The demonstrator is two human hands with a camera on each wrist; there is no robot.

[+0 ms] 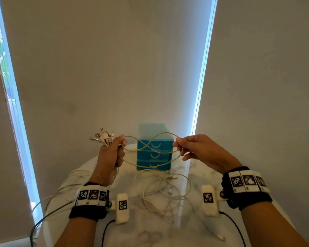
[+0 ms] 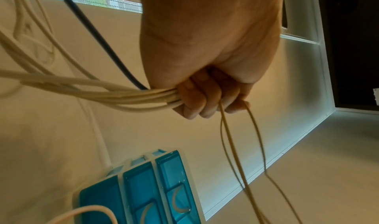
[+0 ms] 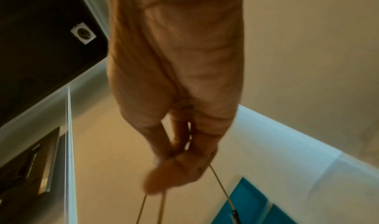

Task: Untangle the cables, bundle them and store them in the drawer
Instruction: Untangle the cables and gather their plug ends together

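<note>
My left hand (image 1: 112, 154) is raised above the table and grips a bunch of white cables (image 2: 115, 96), whose plug ends (image 1: 103, 137) fan out above the fist. A thin yellowish band (image 1: 150, 148) is stretched in crossing loops between both hands. My right hand (image 1: 189, 148) pinches its right end with thumb and fingers (image 3: 178, 167). Behind the band stands a blue set of three drawers (image 1: 154, 154), all closed. More white cables (image 1: 161, 193) lie tangled on the marble table (image 1: 144, 234) below.
White cables (image 1: 48, 198) hang over the table's left edge, along with a dark cable (image 2: 92, 31). Pale roller blinds (image 1: 105, 59) with bright window gaps fill the background. A loose white plug end (image 1: 221, 238) lies near the table's front right.
</note>
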